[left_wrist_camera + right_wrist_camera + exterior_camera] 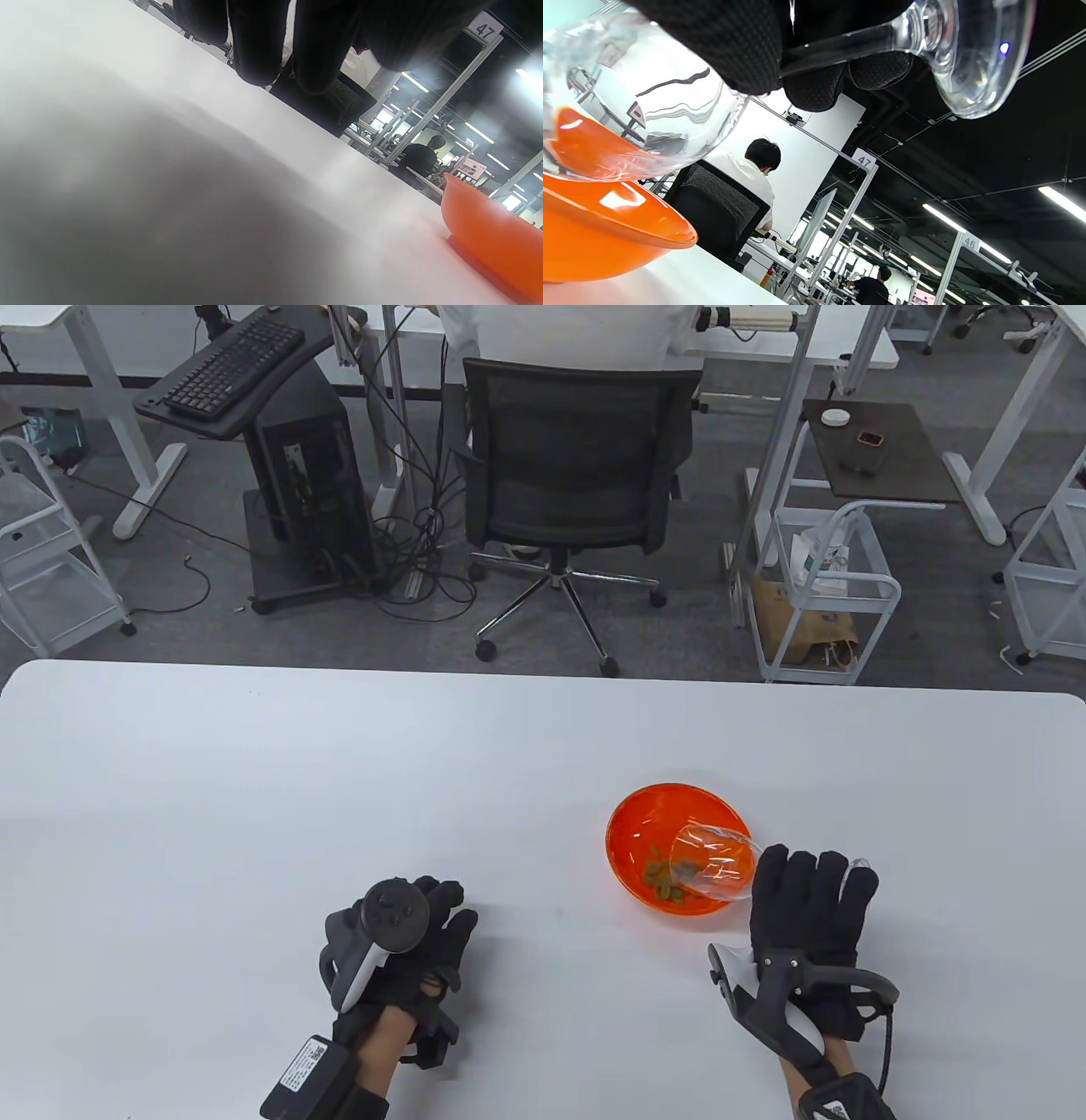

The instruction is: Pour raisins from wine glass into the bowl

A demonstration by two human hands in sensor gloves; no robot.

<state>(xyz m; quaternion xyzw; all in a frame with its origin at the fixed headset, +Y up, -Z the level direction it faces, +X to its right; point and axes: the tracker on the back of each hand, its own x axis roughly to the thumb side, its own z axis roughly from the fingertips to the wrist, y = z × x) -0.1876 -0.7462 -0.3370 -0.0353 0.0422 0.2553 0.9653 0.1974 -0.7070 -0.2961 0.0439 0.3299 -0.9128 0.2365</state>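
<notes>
A: Where's the glass (711, 864)?
B: The right hand (806, 912) grips its stem, tipped sideways, mouth over the bowl (645, 813), near the table's (254, 780) front edge, right of middle.
A: Raisins (663, 879)?
B: In the bowl, at the glass's mouth.
A: Left hand (407, 942)?
B: Resting on the table, holding nothing, fingers curled.

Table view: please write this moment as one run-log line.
right hand tips clear wine glass | raisins in orange bowl | left hand idle

Black mesh office chair (577, 449) on grey carpet (170, 585) beyond white table (254, 780).
</notes>
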